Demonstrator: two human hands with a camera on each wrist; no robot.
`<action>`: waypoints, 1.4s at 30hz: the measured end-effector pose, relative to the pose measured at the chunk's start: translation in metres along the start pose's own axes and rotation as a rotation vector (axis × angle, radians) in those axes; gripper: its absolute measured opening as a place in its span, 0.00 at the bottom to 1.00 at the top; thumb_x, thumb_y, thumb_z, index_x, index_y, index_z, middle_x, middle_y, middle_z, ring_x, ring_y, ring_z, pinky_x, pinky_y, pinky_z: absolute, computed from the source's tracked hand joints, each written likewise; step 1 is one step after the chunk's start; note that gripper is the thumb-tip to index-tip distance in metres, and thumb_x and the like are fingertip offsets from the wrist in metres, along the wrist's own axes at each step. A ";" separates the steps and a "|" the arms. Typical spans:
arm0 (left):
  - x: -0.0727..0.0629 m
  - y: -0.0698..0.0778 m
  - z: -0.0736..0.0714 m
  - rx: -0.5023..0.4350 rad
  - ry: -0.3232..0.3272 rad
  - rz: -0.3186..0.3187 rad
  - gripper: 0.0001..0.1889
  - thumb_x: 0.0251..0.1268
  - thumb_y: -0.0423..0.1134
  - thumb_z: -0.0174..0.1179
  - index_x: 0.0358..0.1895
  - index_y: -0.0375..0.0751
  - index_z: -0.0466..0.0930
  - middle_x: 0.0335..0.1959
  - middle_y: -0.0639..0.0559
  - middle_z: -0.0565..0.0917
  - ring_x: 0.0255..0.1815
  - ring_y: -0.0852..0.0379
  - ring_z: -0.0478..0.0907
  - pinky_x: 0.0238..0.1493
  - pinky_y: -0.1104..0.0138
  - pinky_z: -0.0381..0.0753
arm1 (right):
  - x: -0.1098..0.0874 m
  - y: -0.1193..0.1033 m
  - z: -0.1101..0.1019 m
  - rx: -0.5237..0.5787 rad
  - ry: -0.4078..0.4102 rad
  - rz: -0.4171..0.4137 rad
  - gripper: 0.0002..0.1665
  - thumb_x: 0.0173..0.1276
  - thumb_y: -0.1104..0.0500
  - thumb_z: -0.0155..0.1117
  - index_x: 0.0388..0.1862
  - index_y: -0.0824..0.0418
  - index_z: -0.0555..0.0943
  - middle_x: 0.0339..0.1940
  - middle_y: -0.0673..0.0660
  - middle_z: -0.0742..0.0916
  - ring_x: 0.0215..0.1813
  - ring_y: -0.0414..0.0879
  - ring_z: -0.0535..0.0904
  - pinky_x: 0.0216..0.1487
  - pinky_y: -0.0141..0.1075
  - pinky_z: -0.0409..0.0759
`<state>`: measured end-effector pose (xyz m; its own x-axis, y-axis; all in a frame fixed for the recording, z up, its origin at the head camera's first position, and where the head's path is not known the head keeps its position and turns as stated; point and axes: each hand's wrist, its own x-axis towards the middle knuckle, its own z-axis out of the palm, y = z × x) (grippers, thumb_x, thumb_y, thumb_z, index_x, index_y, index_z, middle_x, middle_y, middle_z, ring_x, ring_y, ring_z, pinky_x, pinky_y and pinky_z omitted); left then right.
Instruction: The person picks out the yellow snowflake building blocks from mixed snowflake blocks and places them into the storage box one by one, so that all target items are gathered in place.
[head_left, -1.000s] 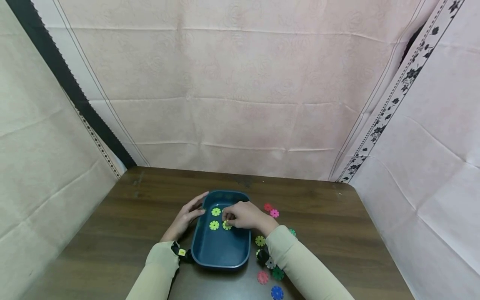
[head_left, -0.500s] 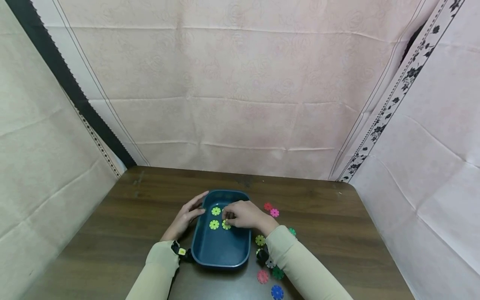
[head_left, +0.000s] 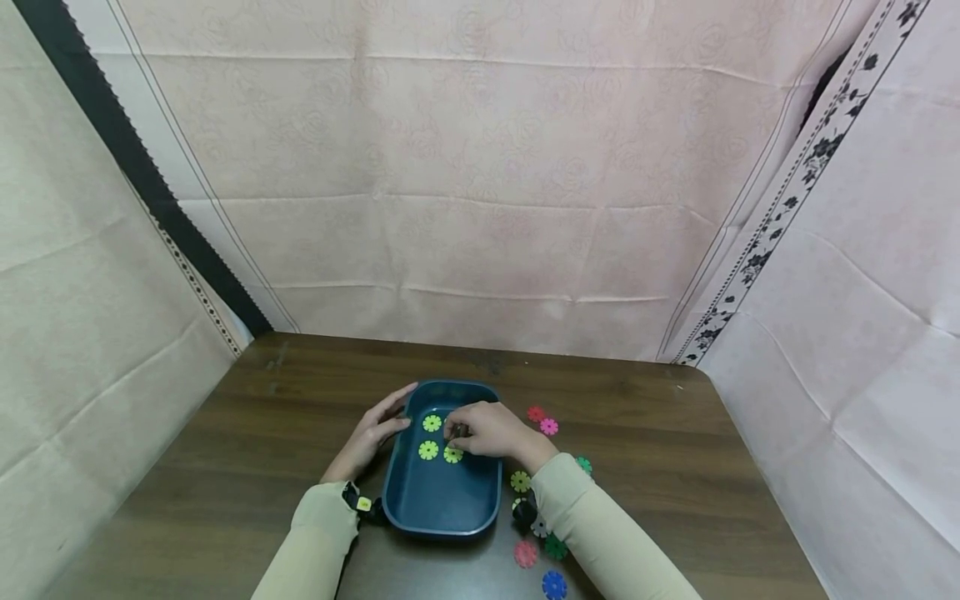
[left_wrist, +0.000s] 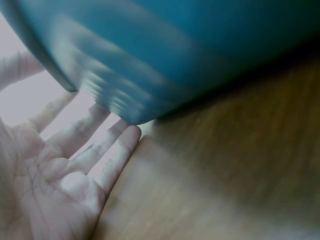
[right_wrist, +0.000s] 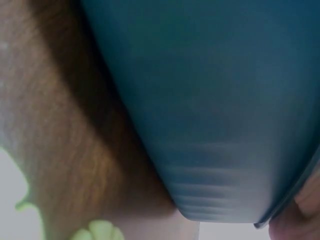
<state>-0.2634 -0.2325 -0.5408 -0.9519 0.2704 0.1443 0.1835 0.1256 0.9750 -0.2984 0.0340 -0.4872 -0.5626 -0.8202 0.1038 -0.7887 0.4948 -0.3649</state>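
In the head view my left hand (head_left: 371,432) is beside the left wall of a deep blue tray (head_left: 442,521), its fingers extended along the rim. The left wrist view shows these fingers (left_wrist: 120,150) fairly straight against the tray's outer wall. My right hand (head_left: 491,429) reaches over the right rim, fingers bent down inside. Its thumb overlaps the edge of a yellow flower-shaped disc (head_left: 453,456) on the tray floor; I cannot tell whether it pinches one. Two more yellow discs, a far one (head_left: 432,423) and a nearer one (head_left: 428,450), lie to the left. A further yellow edge is mostly hidden behind the fingers.
Right of the tray, loose flower-shaped discs lie on the wooden table (head_left: 247,467): red (head_left: 536,413), pink (head_left: 549,427), yellow (head_left: 521,482), coral (head_left: 526,554), dark green (head_left: 556,547) and blue (head_left: 554,585). The right forearm covers part of this group. Cloth walls (head_left: 480,250) surround the table.
The right thumb and fingertips have shifted slightly at the near right yellow disc, which now shows a little lower beneath the thumb. The left hand and tray have kept their places.
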 end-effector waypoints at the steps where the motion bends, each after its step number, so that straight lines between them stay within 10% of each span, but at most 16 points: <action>1: 0.000 0.000 0.000 -0.002 -0.001 -0.001 0.29 0.76 0.37 0.53 0.76 0.63 0.64 0.74 0.52 0.68 0.71 0.45 0.66 0.67 0.41 0.64 | 0.000 0.000 0.000 0.002 0.007 -0.002 0.04 0.72 0.50 0.67 0.43 0.45 0.86 0.38 0.37 0.86 0.38 0.29 0.79 0.40 0.29 0.78; 17: -0.001 0.000 -0.001 -0.006 0.002 0.008 0.29 0.75 0.39 0.55 0.76 0.63 0.64 0.73 0.51 0.69 0.69 0.44 0.67 0.66 0.41 0.65 | -0.009 0.005 0.014 0.164 0.326 -0.037 0.05 0.75 0.47 0.62 0.44 0.42 0.84 0.40 0.36 0.85 0.41 0.30 0.78 0.40 0.32 0.79; 42: 0.000 0.000 0.000 -0.010 0.006 0.004 0.29 0.75 0.38 0.55 0.76 0.63 0.64 0.71 0.51 0.72 0.67 0.45 0.71 0.64 0.47 0.69 | -0.031 0.003 -0.003 0.323 0.455 -0.079 0.08 0.74 0.53 0.64 0.47 0.52 0.84 0.41 0.43 0.86 0.41 0.37 0.80 0.39 0.41 0.83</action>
<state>-0.2636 -0.2325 -0.5406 -0.9526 0.2649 0.1494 0.1851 0.1153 0.9759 -0.2834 0.0616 -0.4890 -0.6116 -0.6091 0.5050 -0.7570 0.2649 -0.5973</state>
